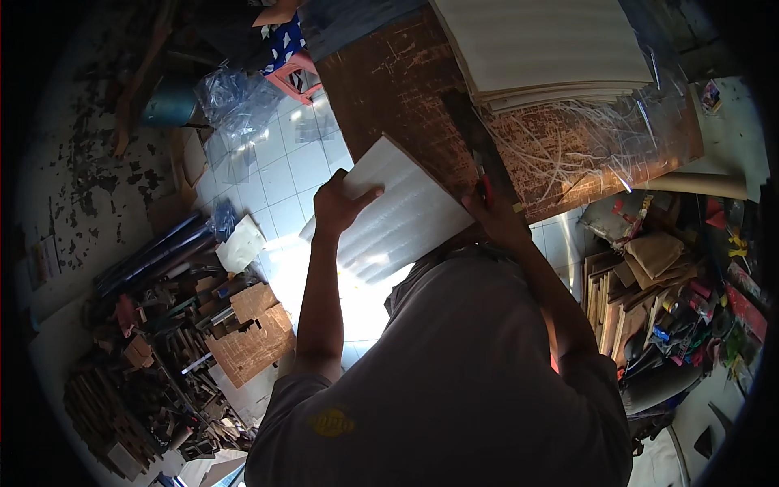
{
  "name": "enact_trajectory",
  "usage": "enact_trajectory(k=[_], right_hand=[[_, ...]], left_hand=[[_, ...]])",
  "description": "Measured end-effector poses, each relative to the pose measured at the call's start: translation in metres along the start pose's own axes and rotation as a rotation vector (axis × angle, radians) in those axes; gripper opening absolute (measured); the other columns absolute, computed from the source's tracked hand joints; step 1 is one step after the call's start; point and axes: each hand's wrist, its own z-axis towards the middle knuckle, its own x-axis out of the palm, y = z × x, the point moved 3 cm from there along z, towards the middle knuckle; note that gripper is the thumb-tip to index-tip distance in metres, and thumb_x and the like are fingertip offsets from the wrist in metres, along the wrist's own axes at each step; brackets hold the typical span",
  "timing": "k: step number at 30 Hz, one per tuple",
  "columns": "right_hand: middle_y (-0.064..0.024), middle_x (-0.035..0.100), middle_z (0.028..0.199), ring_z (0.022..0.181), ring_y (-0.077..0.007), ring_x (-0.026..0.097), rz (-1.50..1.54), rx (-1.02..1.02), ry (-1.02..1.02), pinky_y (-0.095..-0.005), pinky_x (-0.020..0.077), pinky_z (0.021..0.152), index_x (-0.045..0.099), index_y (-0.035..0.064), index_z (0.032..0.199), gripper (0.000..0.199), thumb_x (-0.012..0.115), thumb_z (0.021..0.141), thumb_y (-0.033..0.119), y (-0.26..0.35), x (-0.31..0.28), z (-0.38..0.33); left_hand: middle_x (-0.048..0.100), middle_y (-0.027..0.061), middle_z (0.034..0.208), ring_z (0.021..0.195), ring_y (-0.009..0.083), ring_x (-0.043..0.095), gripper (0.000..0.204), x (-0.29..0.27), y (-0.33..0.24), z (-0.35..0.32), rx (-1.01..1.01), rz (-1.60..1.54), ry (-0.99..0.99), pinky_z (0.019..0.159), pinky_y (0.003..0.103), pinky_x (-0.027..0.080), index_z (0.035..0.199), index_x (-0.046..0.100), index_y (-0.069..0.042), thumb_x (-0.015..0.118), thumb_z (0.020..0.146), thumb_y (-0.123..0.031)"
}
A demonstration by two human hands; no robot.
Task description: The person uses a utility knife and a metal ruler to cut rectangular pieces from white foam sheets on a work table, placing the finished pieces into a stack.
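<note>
Stacked pale sheets point(552, 45) on brown table point(385, 77)

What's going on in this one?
Someone in a dark grey shirt is at a scarred brown table. The left hand grips some white sheet material near its left edge, thumb on top. The right hand holds a red tool close to the material's right corner. A dark flat bar lies on the table, with thin pale strips beside it and a stack of pale sheets farther off.
</note>
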Motion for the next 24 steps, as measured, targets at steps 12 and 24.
enact_trajectory(k=[12, 24], right_hand=[[-0.0202, 0.074, 0.112, 0.109, -0.0324, 0.073, -0.354, -0.087, -0.987, -0.0402, 0.056, 0.093, 0.061, -0.0049, 0.131, 0.04, 0.072, 0.1, 0.018, -0.068, -0.191, -0.066], [-0.0063, 0.076, 0.105, 0.093, -0.013, 0.068, 0.384, -0.267, -0.212, -0.032, 0.0541, 0.086, 0.065, 0.0008, 0.098, 0.02, 0.08, 0.093, 0.014, 0.091, -0.027, -0.03]], left_hand=[[0.075, 0.0161, 0.082, 0.075, 0.0326, 0.075, 0.071, -0.005, -0.007, -0.011, 0.064, 0.098, 0.009, 0.074, 0.044, 0.06, 0.099, 0.071, -0.004, 0.089, 0.068, -0.065], [0.076, 0.0128, 0.083, 0.073, 0.0288, 0.076, 0.07, -0.014, -0.084, -0.023, 0.341, -0.017, -0.051, 0.073, 0.04, 0.061, 0.101, 0.073, -0.004, 0.095, 0.061, -0.057]])
